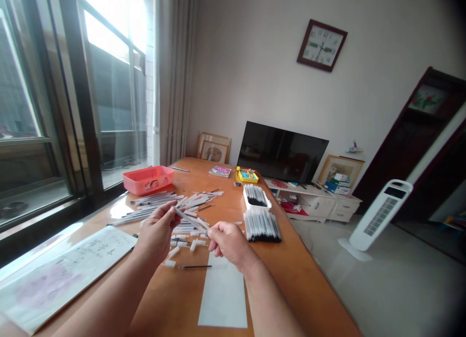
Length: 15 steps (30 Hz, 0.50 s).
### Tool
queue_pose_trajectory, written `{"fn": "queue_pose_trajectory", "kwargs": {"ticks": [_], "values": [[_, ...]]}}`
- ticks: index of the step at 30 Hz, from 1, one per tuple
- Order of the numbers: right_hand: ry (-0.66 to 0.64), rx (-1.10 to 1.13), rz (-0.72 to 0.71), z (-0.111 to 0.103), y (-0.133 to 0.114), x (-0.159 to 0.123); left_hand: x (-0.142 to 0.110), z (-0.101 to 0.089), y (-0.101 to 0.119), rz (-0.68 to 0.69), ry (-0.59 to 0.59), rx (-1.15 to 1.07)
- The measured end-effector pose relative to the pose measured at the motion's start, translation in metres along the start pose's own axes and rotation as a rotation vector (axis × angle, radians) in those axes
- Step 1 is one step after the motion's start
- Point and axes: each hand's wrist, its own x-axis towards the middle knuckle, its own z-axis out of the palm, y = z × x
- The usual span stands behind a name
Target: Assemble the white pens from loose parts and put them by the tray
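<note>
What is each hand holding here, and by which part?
The left hand holds a white pen barrel by one end; the right hand is at the other end, contact unclear.

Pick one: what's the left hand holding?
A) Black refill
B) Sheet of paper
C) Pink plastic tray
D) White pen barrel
D. The left hand pinches a white pen barrel, its far end reaching toward the right hand; the black refill lies on the table.

left hand [156, 232]: bare; broad back, short fingers;
right hand [230, 244]: bare; rounded knuckles, short nails;
left forearm [104, 303]: bare; runs off lower frame edge;
right forearm [271, 303]: bare; thick, runs off lower frame edge
</note>
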Motion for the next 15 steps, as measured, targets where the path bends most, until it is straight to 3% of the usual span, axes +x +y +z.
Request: {"fn": "queue_pose_trajectory", "kwargs": {"ticks": [9,12,15], "values": [[0.058,-0.055,0.013,-0.002,0.001,0.000,0.000,-0.002,-0.007,-0.067,-0.083,0.069],[0.155,-0.083,-0.002,-0.012,0.004,0.003,-0.002,-0.002,-0.008,-0.097,-0.099,0.132],[0.339,-0.192,-0.021,-0.029,0.012,0.008,-0.002,-0.003,-0.007,-0.106,-0.075,0.229]]}}
